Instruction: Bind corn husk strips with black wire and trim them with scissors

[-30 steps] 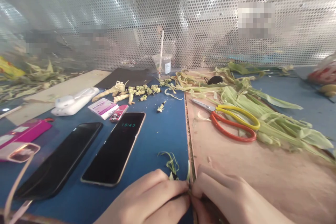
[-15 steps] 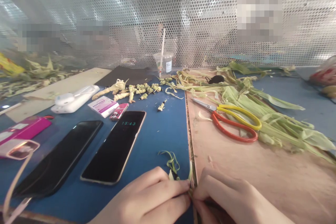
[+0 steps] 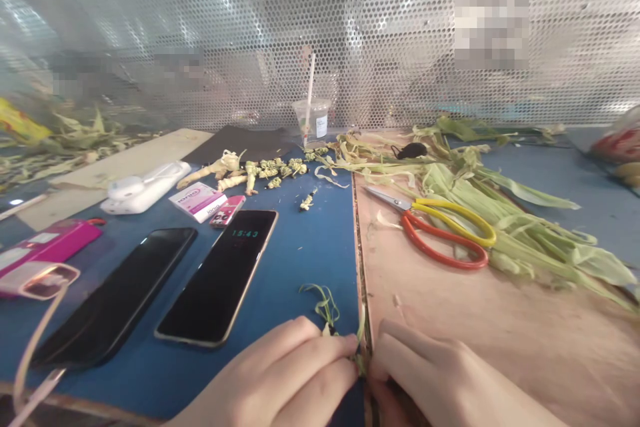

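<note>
At the front edge of the table my left hand [image 3: 295, 373] is closed, its fingers pinching a small piece of pale green husk [image 3: 361, 328]. My right hand [image 3: 425, 370] meets it from the other side, fingers curled and pressed together at the same piece. Most of the work between the fingertips is hidden. Beyond my left fingers, thin curly green strands [image 3: 326, 305] stick up, with a bit of something dark at their base. Scissors [image 3: 445, 227] with one yellow and one red handle lie beyond my right hand.
Two phones [image 3: 220, 280] lie left of my hands, beside a small white and purple box [image 3: 197, 201]. Knotted husk pieces [image 3: 270, 170] and a plastic cup with a straw [image 3: 313, 123] stand further back. Loose husks [image 3: 520, 227] spread at right. A perforated metal screen [image 3: 320, 13] closes off the back.
My fingertips have shifted slightly, and a little more of the green husk shows between them. The curly strands moved a touch left. The rest stays in place.
</note>
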`<state>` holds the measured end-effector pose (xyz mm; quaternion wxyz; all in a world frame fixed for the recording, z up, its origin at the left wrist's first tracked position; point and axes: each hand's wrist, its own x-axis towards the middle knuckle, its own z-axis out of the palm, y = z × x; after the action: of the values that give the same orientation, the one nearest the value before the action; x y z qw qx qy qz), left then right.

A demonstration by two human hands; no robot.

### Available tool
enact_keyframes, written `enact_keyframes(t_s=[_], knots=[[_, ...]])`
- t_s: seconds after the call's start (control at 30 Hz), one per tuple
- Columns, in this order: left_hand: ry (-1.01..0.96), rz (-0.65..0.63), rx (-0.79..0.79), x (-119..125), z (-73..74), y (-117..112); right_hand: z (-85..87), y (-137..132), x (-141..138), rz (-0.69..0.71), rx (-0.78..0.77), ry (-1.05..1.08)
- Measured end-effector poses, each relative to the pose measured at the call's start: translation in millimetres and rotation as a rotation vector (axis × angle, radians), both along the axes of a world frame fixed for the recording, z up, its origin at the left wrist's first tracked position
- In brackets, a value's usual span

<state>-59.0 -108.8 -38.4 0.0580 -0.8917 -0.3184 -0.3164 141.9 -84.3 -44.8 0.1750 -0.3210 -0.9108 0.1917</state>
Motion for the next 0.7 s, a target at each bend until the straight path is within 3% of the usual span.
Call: enact_keyframes(t_s=[0.17, 0.33, 0.5, 0.7], knots=[[0.024, 0.0, -0.02, 4.1, 9.4, -0.1, 2.3, 0.3, -0.9, 0.026, -0.017, -0.008], [0.102, 0.005, -0.269, 6.5, 24.1, -1.0, 7.4, -1.6, -1.7, -0.001, -0.095, -0.014], [0.043, -0.033, -0.388, 2.9, 24.4, -1.1, 3.0, -0.5, -6.1, -0.069, -0.141, -0.008], [0.018, -0.053, -0.446, 2.1, 24.4, 2.5, 6.8, 1.9, -5.5, -0.03, -0.189, 0.012]])
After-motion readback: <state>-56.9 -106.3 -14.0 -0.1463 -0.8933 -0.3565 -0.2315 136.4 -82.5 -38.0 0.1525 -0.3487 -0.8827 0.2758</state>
